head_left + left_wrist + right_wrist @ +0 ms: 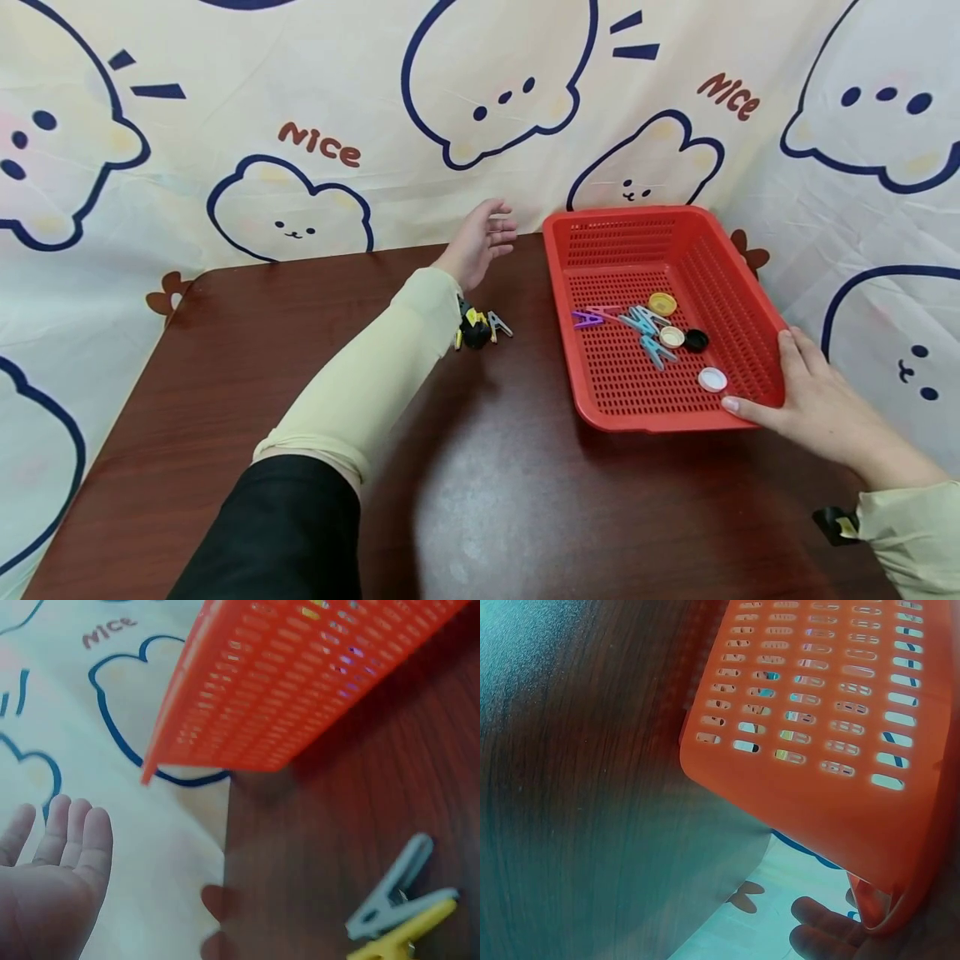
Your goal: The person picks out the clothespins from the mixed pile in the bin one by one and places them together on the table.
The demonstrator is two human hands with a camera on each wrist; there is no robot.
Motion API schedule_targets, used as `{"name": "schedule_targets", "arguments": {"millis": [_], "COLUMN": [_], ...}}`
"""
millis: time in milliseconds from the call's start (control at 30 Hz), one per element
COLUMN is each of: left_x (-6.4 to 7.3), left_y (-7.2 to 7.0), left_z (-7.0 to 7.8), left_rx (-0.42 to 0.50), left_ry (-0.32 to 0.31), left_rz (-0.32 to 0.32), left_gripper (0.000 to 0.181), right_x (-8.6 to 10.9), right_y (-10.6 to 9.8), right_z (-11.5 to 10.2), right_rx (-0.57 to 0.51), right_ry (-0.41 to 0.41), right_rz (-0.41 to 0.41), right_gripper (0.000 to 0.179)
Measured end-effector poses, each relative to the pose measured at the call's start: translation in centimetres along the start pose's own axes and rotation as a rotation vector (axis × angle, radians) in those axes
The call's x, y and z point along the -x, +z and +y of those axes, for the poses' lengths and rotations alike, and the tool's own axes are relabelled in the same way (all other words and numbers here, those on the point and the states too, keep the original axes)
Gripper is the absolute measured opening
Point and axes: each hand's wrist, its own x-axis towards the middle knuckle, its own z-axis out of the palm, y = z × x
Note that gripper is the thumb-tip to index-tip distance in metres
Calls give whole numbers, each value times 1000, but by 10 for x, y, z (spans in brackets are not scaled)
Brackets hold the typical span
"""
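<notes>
A red plastic basket [618, 400] stands on the right of the table. My right hand [821, 408] grips its near right corner, thumb over the rim and fingers along the outside. Inside lie several clothespins, among them a purple clothespin [587, 320] and a blue clothespin [657, 352]. Bottle caps lie there too: a yellow cap [662, 304], a black cap [696, 340] and a white cap [712, 380]. My left hand [480, 243] is raised left of the basket, fingers spread and holding nothing. Below its wrist are a grey clothespin [394, 896] and a yellow clothespin [409, 934].
The dark brown wooden table [495, 500] meets a cream cloth [450, 192] printed with cartoon bears at the back. More of this cloth hangs at both sides, close to the basket's right edge.
</notes>
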Motion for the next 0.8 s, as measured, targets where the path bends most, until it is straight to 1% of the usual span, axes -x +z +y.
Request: {"name": "schedule_targets", "arguments": {"millis": [167, 333, 533, 667, 800], "left_x": [-3, -4, -6, -6, -2], "left_y": [20, 42, 76, 99, 122], "left_z": [5, 9, 10, 8, 6], "left_rx": [-97, -177, -295, -347, -385], "left_ry": [12, 0, -36, -54, -65], "left_rz": [-77, -137, -185, -250, -320], "left_gripper": [46, 45, 46, 47, 40], "right_x": [-1, -1, -1, -1, -1], "right_y": [1, 1, -1, -2, -3], "right_z": [0, 1, 2, 1, 0], "right_rx": [-4, -5, -5, -16, -25], "right_ry": [5, -1, -8, -9, -10], "right_rz": [4, 11, 16, 8, 7], "right_gripper": [134, 133, 133, 135, 135]}}
